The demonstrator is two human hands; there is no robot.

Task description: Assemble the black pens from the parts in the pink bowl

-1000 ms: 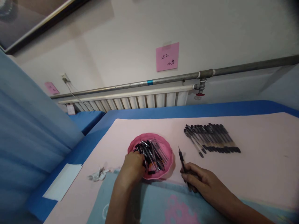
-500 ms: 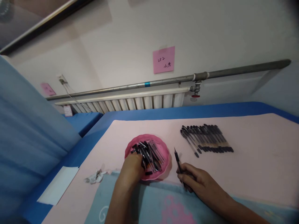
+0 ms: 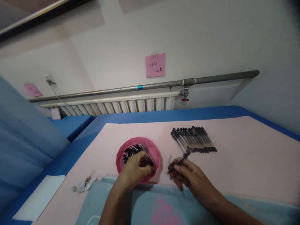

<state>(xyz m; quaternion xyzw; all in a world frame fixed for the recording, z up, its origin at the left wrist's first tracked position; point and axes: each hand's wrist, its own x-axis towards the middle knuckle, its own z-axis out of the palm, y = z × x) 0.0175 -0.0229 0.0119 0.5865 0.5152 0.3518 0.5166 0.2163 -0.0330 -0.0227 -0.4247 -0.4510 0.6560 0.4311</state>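
My left hand [image 3: 137,168] is over the near side of a pink scalloped bowl [image 3: 137,140], its fingers curled together inside. Something dark shows by the fingertips, but I cannot make out what they hold. The bowl contains black pen caps [image 3: 131,151] and clear pen barrels [image 3: 148,150]. To the right of the bowl, my right hand [image 3: 187,175] pinches a slim black pen [image 3: 181,161], tilted with one end up to the right; the hand is slightly blurred. Beyond this hand, several capped pens [image 3: 195,140] lie side by side in a slanted row.
A pink sheet [image 3: 234,156] covers the blue-edged table. Crumpled plastic [image 3: 84,185] and white paper [image 3: 39,197] lie left. A light blue cloth [image 3: 140,206] spreads along the near edge. Behind stand a radiator [image 3: 140,105] and pipe; a blue curtain [image 3: 28,147] hangs left.
The pen in my right hand has swung from tip pointing up and away to slanting up right. My left hand has shifted within the bowl towards its right side. The view has turned slightly.
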